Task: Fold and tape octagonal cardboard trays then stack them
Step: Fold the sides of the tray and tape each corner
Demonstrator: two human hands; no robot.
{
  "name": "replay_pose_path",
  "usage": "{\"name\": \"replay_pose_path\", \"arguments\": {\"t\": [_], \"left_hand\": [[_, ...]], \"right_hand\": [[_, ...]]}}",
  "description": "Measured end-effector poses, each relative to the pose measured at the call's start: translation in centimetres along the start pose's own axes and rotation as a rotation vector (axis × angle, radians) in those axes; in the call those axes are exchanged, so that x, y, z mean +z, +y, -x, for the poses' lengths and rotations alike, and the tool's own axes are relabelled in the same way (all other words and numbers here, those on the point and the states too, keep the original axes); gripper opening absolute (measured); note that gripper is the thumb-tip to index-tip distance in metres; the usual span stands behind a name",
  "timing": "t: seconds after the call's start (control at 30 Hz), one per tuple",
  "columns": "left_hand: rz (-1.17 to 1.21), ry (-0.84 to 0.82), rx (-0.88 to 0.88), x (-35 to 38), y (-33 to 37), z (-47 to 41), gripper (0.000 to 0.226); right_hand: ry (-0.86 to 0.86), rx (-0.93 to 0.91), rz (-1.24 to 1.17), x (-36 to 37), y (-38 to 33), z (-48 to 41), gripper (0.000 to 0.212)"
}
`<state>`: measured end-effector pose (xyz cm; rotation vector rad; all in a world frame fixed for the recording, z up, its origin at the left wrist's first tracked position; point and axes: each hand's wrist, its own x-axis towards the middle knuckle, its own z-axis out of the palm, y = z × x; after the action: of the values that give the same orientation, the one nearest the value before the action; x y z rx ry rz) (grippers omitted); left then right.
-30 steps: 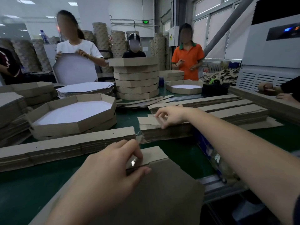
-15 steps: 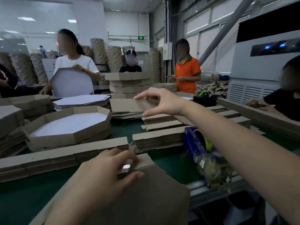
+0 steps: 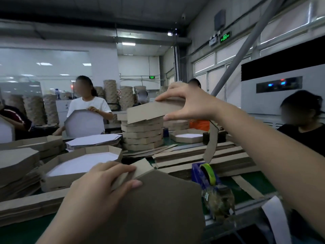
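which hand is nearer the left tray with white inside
Left. The left hand grips a cardboard panel just in front of the tray; the right hand holds a strip high, farther right.

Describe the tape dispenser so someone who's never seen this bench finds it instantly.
Start at the green table and find the brown octagonal board that the left hand pinches at the near edge. Just right of that board sits the tape dispenser. It is the only blue thing among all the brown cardboard, with a yellow-green roll on top.
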<state>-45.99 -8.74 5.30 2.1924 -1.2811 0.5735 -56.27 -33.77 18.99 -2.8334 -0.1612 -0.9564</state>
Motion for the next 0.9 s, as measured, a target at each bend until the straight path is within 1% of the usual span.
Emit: {"name": "replay_pose_path", "arguments": {"t": [0.1, 0.2, 0.3, 0.43, 0.53, 0.63, 0.7, 0.77, 0.87, 0.9], "left_hand": [[0.089, 0.147, 0.036, -1.4, 1.2, 0.4, 0.045], [0.165, 0.226, 0.073, -2.3, 2.1, 0.9, 0.035], [0.216, 0.235, 0.094, -2.6, 2.6, 1.1, 0.027], [0.286, 0.248, 0.14, -2.6, 3.1, 1.4, 0.035], [0.335, 0.255, 0.173, -2.3, 3.5, 1.9, 0.036], [0.367, 0.244, 0.192, -1.7, 3.5, 2.6, 0.033], [0.383, 0.243, 0.203, -1.2, 3.3, 3.2, 0.031], [0.418, 0.226, 0.2, -0.5, 3.1, 3.6, 0.024], [0.465, 0.205, 0.193, 0.8, 2.5, 4.5, 0.029], [0.48, 0.198, 0.182, 1.2, 2.3, 4.8, 0.03]], "right_hand": [[0.01, -0.028, 0.125, -3.0, -2.2, 1.0, 0.05], [0.009, -0.032, 0.224, -6.0, -4.2, 2.6, 0.049], [0.018, -0.034, 0.316, -8.9, -6.1, 4.3, 0.05], [0.016, -0.001, 0.412, -12.1, -8.0, 6.5, 0.051], [0.008, 0.016, 0.451, -13.0, -9.0, 8.1, 0.049], [-0.007, 0.027, 0.472, -12.2, -9.4, 9.7, 0.056], [-0.049, 0.063, 0.447, -10.8, -9.0, 10.8, 0.065], [-0.095, 0.118, 0.33, -8.8, -8.0, 11.9, 0.07], [-0.098, 0.175, 0.041, -5.0, -6.1, 14.0, 0.056], [-0.094, 0.183, -0.019, -3.6, -5.5, 14.6, 0.051]]}}
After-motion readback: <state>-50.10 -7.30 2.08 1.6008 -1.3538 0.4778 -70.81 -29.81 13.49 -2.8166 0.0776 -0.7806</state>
